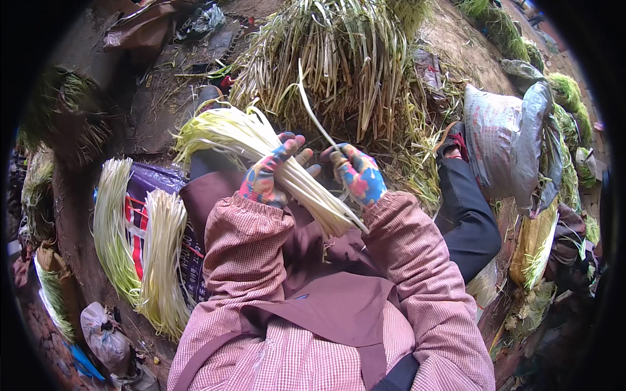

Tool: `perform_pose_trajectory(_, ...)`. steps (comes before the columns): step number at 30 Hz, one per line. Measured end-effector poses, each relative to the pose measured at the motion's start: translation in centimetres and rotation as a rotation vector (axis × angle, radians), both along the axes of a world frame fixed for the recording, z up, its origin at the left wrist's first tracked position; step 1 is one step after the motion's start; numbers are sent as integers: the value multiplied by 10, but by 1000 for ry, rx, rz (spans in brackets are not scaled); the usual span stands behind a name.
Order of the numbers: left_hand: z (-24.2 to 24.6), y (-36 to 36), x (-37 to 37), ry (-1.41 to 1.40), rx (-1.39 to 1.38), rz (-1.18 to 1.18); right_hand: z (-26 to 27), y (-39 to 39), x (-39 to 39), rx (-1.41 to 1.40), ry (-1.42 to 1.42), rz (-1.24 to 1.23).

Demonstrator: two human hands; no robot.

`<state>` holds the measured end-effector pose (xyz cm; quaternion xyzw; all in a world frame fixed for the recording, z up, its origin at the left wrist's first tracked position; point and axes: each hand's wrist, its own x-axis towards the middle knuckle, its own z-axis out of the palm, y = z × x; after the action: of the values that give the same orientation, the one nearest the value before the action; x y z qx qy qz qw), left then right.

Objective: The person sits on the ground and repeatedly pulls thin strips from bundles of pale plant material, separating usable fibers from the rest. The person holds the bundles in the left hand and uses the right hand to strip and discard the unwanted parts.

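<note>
My left hand, in a colourful patterned glove, is closed around a bundle of pale yellow-white leafy stalks. The leafy ends point to the upper left and the cut ends lie over my lap. My right hand, gloved alike, pinches the lower end of one white stalk, which rises up and to the left. Beyond both hands stands a large heap of untrimmed stalks with brownish outer leaves. At the left, two bundles of cleaned stalks lie on a purple printed sack.
A white and grey woven sack stands by my right foot. Loose leaf scraps cover the ground below the heap. A tied plastic bag sits at the lower left. More green bundles lie along the right edge.
</note>
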<state>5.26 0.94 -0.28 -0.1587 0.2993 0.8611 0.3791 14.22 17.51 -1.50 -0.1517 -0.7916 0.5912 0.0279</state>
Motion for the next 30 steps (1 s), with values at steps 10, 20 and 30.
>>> perform_pose_trajectory(10,9,16,-2,-142,65,254,35,5,42,-863,389,52)
perform_pose_trajectory(20,17,-7,-16,117,-5,144,28,-25,38,-39,510,274)
perform_pose_trajectory(30,-12,11,-29,42,-556,35,-55,188,-86,237,-74,-552)
